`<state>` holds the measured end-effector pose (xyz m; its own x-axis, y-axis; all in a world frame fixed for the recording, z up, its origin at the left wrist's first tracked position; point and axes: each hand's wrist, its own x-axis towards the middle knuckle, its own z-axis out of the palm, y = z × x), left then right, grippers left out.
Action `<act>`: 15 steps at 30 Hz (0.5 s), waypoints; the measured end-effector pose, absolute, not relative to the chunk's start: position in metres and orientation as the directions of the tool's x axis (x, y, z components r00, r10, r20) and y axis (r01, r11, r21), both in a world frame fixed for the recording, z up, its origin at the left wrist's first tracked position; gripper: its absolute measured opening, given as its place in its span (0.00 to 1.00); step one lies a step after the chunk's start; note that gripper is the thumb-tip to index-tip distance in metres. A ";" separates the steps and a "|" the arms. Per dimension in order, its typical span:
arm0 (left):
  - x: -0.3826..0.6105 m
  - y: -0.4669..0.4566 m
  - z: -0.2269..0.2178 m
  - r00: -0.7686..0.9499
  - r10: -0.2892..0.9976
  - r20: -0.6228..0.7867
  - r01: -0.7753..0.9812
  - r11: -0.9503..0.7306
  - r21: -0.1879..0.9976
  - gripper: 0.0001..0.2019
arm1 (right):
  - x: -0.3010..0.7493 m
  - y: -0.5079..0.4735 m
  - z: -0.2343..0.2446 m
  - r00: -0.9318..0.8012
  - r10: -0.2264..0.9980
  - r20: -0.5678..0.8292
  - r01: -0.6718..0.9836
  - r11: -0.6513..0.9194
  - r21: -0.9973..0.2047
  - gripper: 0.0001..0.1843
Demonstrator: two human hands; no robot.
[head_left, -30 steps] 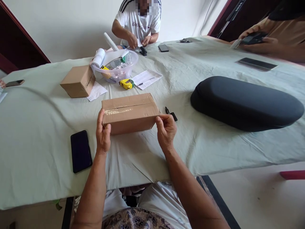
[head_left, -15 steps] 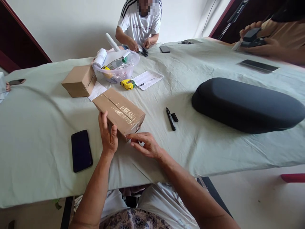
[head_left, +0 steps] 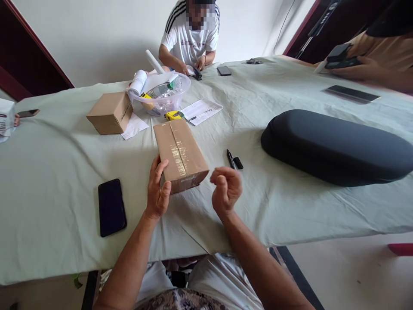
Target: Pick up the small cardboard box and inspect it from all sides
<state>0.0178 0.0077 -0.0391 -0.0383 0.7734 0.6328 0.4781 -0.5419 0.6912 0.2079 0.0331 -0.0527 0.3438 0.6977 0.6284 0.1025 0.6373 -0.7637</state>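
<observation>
Brown cardboard box (head_left: pixel 180 153), taped along its top seam, lies flat on the pale green tablecloth (head_left: pixel 64 172) at centre frame, its long axis running up the picture and its near end just above the person's hands. Left hand (head_left: pixel 158 193): clasped on the box's near left corner, thumb at the near end, fingers along the side. Right hand (head_left: pixel 226 189): off the box, just right of its near end, raised over the cloth, fingers curled into a loose fist, holding nothing. Nearby: black phone (head_left: pixel 111 207) lower left of the box, apart from it; black marker (head_left: pixel 231 159) and its loose cap (head_left: pixel 238 162) to the right; long black cushion (head_left: pixel 335 146) at right; second box (head_left: pixel 110 113), yellow tape measure (head_left: pixel 173 115) and clear bowl (head_left: pixel 164 101) toward upper centre. Step in hand, by judgement: orienting the box one-handed. Next move calls for the free right hand on the opposite side, since one corner grip gives little control; the uncapped marker lies within its reach.
</observation>
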 end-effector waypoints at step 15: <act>0.022 0.007 -0.039 -0.048 0.724 0.688 0.509 -0.575 0.641 0.25 | 0.206 0.041 -0.053 0.133 0.749 0.649 0.120 0.638 -0.760 0.14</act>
